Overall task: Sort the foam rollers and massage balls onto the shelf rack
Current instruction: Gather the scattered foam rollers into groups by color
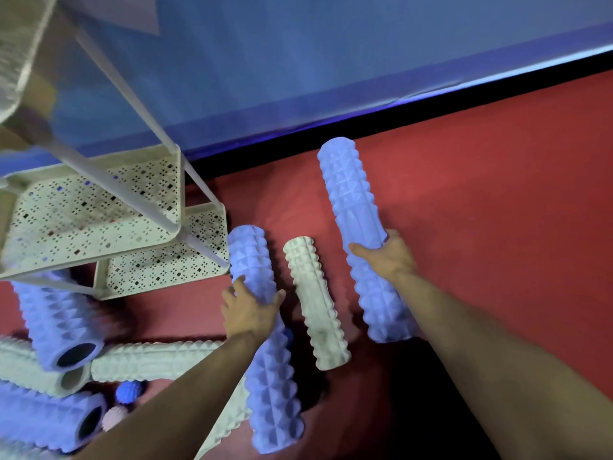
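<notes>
Head view indicates early progress: shelf rack (99, 210) trays bare, left hand (250, 308) and right hand (386, 255) each grasping a purple roller (265, 360) (358, 234), white rollers (315, 300) and massage balls (130, 391) unsorted on the floor

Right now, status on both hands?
Left hand grips blue roller. Right hand grips another blue roller. White roller lies between. Shelf rack holds nothing visible.

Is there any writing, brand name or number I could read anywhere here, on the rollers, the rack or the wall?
None can be read.
Purple roller in the right hand: only moulded bumps, no lettering.
Purple roller under the left hand: same.
White roller between them: no print.
Shelf rack: only a punched hole pattern.
Blue wall: plain, somewhat blurred.
</notes>
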### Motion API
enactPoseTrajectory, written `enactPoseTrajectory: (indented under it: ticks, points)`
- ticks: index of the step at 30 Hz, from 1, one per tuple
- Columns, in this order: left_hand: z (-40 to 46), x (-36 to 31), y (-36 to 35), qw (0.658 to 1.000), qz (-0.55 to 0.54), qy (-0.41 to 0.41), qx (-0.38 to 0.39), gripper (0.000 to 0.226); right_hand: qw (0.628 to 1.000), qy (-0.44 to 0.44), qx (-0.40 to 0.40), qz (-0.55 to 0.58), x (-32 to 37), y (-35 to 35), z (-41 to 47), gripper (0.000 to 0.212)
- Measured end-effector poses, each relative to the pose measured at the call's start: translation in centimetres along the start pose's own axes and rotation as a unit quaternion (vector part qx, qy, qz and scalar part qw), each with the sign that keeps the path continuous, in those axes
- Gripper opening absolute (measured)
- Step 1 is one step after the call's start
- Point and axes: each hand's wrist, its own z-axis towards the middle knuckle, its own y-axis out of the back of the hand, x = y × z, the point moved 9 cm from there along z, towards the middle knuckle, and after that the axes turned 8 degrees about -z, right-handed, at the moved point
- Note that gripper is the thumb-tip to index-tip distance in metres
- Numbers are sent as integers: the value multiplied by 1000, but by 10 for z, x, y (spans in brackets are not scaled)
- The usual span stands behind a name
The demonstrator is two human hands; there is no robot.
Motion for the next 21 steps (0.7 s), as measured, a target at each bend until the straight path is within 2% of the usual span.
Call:
enactPoseTrajectory:
  ticks: [3, 11, 16, 19, 21]
  points:
    - [6, 33, -14, 997, -11, 73, 31, 101, 999, -19, -2, -34, -16, -17, 11, 67]
    - [31, 90, -33, 982, -83, 160, 59, 93, 998, -40, 17, -53, -62, -56, 9, 63]
    - [23, 92, -31, 977, -116, 172, 52, 80, 999, -24, 32, -29, -60, -53, 8, 68]
    - [9, 81, -34, 971, -171, 157, 53, 74, 998, 2, 9, -61, -43, -38, -3, 79]
    - [-2, 63, -37, 963, -227, 132, 60, 68, 998, 41, 1, -57, -20, -28, -12, 72]
